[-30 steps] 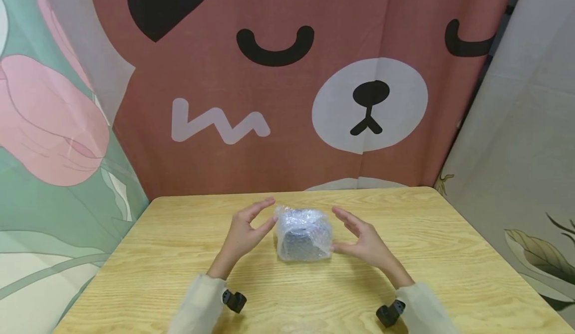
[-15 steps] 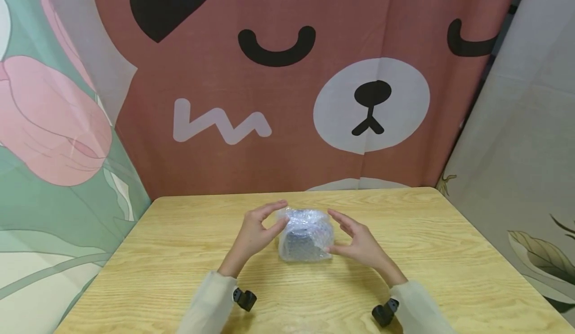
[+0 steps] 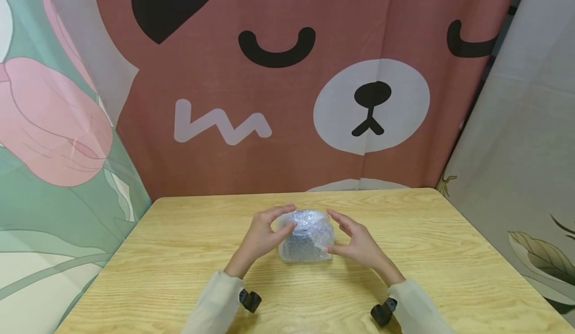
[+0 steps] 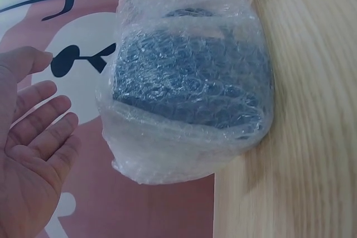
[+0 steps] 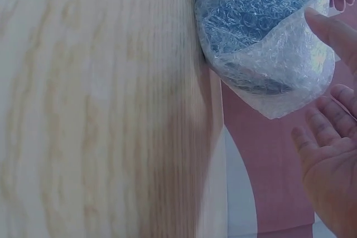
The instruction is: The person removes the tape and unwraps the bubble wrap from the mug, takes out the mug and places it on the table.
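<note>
A bubble-wrapped package [image 3: 305, 246] sits upright on the wooden table, something dark bluish showing through the clear wrap. What is inside cannot be made out. My left hand [image 3: 266, 231] hovers at its upper left, fingers loosely bent; in the left wrist view this hand [image 4: 33, 137] is apart from the package [image 4: 189, 82]. On the other side is my right hand [image 3: 359, 241], thumb and fingers spread. Its thumb [image 5: 332, 32] lies against a loose flap of the wrap [image 5: 290, 54] in the right wrist view, while the other fingers are relaxed and grip nothing.
The wooden table [image 3: 188, 254] spreads around the package, its far edge close to a bear-print curtain [image 3: 287, 164]. Patterned curtains [image 3: 58, 209] hang at the left and right sides. A small black camera is strapped to each wrist.
My left hand has moved right, coming in over the package's upper left. My right hand has shifted slightly left towards it. The package has stayed nearly in place.
</note>
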The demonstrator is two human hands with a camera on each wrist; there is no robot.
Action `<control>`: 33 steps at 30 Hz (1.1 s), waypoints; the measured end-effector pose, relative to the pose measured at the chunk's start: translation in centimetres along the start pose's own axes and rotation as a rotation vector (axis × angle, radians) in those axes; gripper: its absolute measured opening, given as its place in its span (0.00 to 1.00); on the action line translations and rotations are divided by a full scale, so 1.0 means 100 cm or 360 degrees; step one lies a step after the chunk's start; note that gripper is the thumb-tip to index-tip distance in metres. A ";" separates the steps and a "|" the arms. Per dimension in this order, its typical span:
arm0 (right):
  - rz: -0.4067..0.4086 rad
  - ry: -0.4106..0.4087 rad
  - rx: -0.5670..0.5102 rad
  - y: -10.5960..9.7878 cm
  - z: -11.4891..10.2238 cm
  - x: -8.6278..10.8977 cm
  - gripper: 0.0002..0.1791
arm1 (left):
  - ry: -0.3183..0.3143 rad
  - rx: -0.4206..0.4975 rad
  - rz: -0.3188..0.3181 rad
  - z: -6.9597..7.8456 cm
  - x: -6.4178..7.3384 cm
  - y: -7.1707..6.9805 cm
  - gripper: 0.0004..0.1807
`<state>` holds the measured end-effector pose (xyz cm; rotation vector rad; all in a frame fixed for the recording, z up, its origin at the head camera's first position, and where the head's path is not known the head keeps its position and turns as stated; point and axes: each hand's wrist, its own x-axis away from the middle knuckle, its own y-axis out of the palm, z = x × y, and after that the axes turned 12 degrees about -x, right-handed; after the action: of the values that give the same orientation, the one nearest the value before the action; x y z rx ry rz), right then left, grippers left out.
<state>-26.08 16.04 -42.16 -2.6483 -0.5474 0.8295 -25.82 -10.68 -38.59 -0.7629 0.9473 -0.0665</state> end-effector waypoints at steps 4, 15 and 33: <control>-0.0021 0.0012 -0.0023 -0.001 0.014 0.000 0.47 | 0.0034 -0.0016 -0.0012 0.002 -0.001 0.003 0.17; -0.0046 0.0007 -0.0067 0.000 0.016 0.000 0.48 | 0.0070 -0.0057 -0.0132 0.012 -0.003 0.009 0.16; -0.0038 0.0008 -0.0087 0.004 0.012 0.002 0.46 | 0.0221 -0.0157 -0.0321 0.025 -0.016 0.025 0.11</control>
<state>-26.54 16.04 -43.36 -2.6869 -0.6075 0.8114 -25.59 -6.86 -38.07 -0.9534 1.0082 -0.2533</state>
